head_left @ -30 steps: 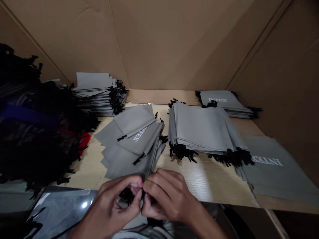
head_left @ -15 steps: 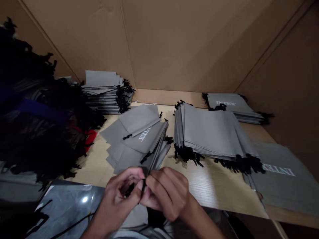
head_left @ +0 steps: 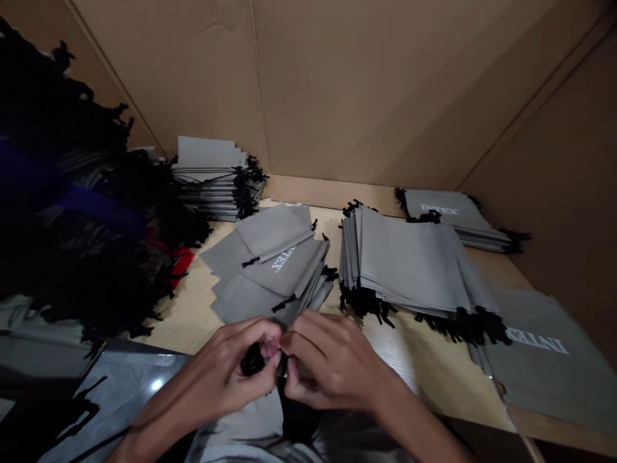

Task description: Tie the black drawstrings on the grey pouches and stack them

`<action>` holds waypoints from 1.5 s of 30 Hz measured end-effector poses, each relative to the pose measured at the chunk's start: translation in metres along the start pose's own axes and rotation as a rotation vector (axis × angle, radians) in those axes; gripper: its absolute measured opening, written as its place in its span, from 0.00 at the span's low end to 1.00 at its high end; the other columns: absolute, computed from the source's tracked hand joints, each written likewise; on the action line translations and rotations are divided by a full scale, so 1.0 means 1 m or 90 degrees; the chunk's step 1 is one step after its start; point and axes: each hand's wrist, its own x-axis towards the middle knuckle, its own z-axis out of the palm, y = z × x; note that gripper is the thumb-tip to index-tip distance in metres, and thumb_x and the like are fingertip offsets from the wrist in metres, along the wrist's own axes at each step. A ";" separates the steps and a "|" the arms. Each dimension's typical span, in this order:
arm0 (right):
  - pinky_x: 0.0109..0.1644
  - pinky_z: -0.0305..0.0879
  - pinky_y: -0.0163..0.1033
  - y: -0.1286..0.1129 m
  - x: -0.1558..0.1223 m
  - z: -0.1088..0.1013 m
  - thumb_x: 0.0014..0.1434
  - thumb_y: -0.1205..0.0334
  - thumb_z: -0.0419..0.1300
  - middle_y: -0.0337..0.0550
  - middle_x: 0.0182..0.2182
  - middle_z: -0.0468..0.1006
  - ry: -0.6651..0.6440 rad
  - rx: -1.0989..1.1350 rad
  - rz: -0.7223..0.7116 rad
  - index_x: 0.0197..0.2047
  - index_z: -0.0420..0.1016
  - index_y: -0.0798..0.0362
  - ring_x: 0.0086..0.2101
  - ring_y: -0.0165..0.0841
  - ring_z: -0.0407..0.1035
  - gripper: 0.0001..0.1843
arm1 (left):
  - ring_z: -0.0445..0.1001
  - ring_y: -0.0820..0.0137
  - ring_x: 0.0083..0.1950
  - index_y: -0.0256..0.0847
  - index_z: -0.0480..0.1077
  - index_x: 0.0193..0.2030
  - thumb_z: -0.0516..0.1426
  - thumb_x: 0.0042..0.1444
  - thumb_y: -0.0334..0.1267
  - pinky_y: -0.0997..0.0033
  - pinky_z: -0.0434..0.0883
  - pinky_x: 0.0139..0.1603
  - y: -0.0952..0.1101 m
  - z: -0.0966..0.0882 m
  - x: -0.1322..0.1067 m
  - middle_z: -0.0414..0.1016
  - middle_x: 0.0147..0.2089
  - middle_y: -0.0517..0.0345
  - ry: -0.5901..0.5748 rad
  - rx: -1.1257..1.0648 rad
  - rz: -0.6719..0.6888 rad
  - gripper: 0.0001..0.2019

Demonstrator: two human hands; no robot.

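My left hand (head_left: pixel 236 370) and my right hand (head_left: pixel 332 363) meet fingertip to fingertip at the table's near edge, both closed in a pinch. Black drawstring cord (head_left: pixel 251 361) shows inside the curl of my left fingers, and the bit pinched between both hands is mostly hidden. Below them, in the lap, lies light grey fabric (head_left: pixel 263 415), partly covered by my hands. Just beyond my fingertips, a fanned heap of grey drawstring pouches (head_left: pixel 263 283) with black cord ends rests on the table, one printed INTEX.
A thick pile of grey pouches (head_left: pixel 409 257) lies right of centre, with another stack (head_left: pixel 438 204) behind it. One large INTEX pouch (head_left: pixel 554 366) is at far right. A neat stack (head_left: pixel 207 154) stands back left. Black-corded bundles (head_left: pixel 110 257) crowd the left. Cardboard walls (head_left: pixel 337 96) enclose the table.
My hands have drawn slightly apart at the wrists, fingertips still together. The black strip between my thumbs is now less visible. The whole view has shifted a little; the piles are unchanged.
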 end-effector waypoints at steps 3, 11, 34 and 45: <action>0.27 0.61 0.41 -0.001 -0.001 0.003 0.61 0.68 0.54 0.39 0.30 0.75 0.021 -0.015 -0.001 0.44 0.71 0.51 0.30 0.36 0.69 0.08 | 0.75 0.72 0.33 0.46 0.73 0.39 0.59 0.61 0.30 0.82 0.67 0.27 0.001 0.009 0.002 0.75 0.33 0.65 0.034 -0.054 -0.021 0.05; 0.31 0.64 0.41 -0.012 -0.004 0.015 0.60 0.69 0.59 0.42 0.31 0.78 0.134 -0.005 0.099 0.43 0.70 0.51 0.30 0.37 0.69 0.07 | 0.82 0.72 0.35 0.44 0.76 0.41 0.58 0.67 0.35 0.81 0.78 0.37 0.005 0.021 -0.001 0.80 0.33 0.62 0.147 -0.203 -0.092 0.04; 0.50 0.61 0.45 0.027 0.035 0.007 0.76 0.59 0.64 0.39 0.39 0.83 -0.148 0.088 0.011 0.49 0.80 0.51 0.42 0.38 0.68 0.05 | 0.90 0.68 0.46 0.58 0.84 0.51 0.67 0.67 0.41 0.83 0.81 0.45 -0.019 -0.003 -0.039 0.91 0.50 0.67 0.304 0.020 -0.058 0.08; 0.42 0.59 0.43 0.034 0.038 0.035 0.79 0.62 0.58 0.43 0.38 0.82 -0.025 0.115 -0.037 0.51 0.78 0.55 0.38 0.36 0.67 0.08 | 0.85 0.68 0.54 0.56 0.78 0.60 0.66 0.70 0.37 0.76 0.80 0.55 -0.031 0.005 -0.033 0.86 0.55 0.64 0.317 0.068 0.002 0.14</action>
